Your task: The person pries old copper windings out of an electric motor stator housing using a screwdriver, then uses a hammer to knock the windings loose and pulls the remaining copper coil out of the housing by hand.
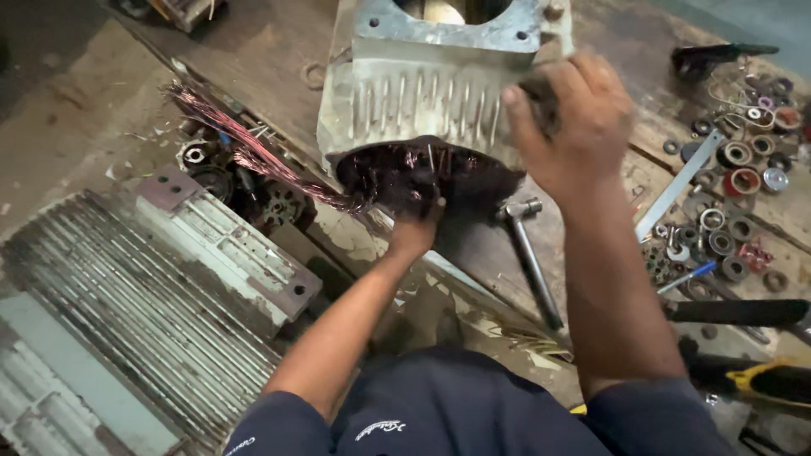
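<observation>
**Both hands on a motor housing at a messy bench**

Grimy wooden workbench [279,51] here, stained dark and covered in parts. Dead centre toward 12 o'clock sits a finned grey motor housing [422,93], tipped so its open end faces the person, with dark burnt-looking copper windings [422,173] packed inside. A bundle of reddish copper wire [245,148] trails out of it toward 10 o'clock.

Left hand [414,228] is at the bottom edge of the opening, fingers pushed up into the windings and curled closed on them. Right hand [570,118] is pressed on the housing's side at 2 o'clock, fingers bent around the edge; it's blurred, so I can't tell how tight that grip is.

Just past the right forearm lies a metal hammer [528,245], head near the housing, handle running toward 5 o'clock. Over at 3 o'clock there's a scatter of bearings and rings [731,219]. Another ribbed grey motor body [144,287] lies at 8 o'clock.
</observation>
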The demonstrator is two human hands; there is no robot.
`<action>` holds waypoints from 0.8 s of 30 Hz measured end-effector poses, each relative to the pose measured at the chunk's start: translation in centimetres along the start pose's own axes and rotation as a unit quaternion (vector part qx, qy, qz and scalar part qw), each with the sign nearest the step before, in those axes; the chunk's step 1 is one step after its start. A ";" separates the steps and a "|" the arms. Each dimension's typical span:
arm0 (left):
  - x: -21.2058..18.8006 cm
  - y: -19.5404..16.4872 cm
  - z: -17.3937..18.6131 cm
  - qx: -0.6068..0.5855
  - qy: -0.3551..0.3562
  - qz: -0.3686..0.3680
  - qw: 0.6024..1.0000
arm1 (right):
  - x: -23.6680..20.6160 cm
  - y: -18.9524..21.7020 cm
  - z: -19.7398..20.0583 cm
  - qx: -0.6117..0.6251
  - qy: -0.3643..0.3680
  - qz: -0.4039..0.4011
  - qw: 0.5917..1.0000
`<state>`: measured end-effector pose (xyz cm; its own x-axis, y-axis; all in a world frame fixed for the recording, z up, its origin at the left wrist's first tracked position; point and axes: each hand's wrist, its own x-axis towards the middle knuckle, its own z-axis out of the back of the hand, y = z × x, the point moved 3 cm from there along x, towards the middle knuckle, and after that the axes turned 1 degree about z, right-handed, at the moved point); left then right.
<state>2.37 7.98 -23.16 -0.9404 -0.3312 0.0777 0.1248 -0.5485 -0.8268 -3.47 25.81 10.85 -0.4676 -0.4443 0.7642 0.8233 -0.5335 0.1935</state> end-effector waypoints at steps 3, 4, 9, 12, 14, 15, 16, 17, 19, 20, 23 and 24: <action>-0.8 -0.4 1.0 -0.017 -0.001 -0.014 1.000 | 1.2 -1.4 -2.2 -0.017 -0.012 0.023 1.000; -1.5 -0.8 1.6 -0.008 0.006 -0.015 1.000 | 1.3 -1.7 -2.9 -0.002 -0.011 0.009 1.000; -3.5 -1.1 2.1 -0.151 0.181 0.285 0.929 | 0.9 -2.0 -4.3 -0.043 -0.011 0.009 0.999; -2.0 -0.6 0.0 -0.223 0.232 0.357 0.877 | 1.5 -1.9 -3.9 -0.056 0.022 0.021 0.998; -1.1 0.0 -2.4 -0.372 0.272 0.468 0.754 | 2.4 -2.1 -3.8 -0.056 0.078 0.011 0.995; -1.0 0.5 -3.2 -0.358 0.271 0.478 0.755 | 2.8 -2.1 -3.7 -0.055 0.101 0.008 0.993; -0.6 1.0 -3.9 -0.342 0.269 0.486 0.758 | 3.3 -2.1 -3.8 -0.053 0.111 0.007 0.992; -0.3 1.4 -4.3 -0.325 0.268 0.493 0.761 | 3.6 -2.1 -3.8 -0.051 0.119 0.005 0.992; -0.2 1.2 -5.4 -0.357 0.269 0.481 0.754 | 3.9 -1.4 -4.0 -0.115 0.075 0.064 0.988; 0.0 1.0 -5.7 -0.372 0.268 0.474 0.752 | 4.0 -1.2 -4.0 -0.147 0.049 0.095 0.983; 0.2 1.2 -6.0 -0.336 0.199 0.497 0.775 | 3.9 -1.4 -4.9 -0.044 0.074 0.065 0.994; 0.2 1.1 -6.0 -0.330 0.193 0.494 0.781 | 4.0 -1.3 -5.4 -0.019 0.078 0.061 0.995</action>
<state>0.44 11.89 -27.41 -0.5299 -0.0166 -0.8479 0.7791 0.3855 -0.4944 -8.17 20.88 10.35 -0.4122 -0.6114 0.6755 0.8652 -0.4950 0.0799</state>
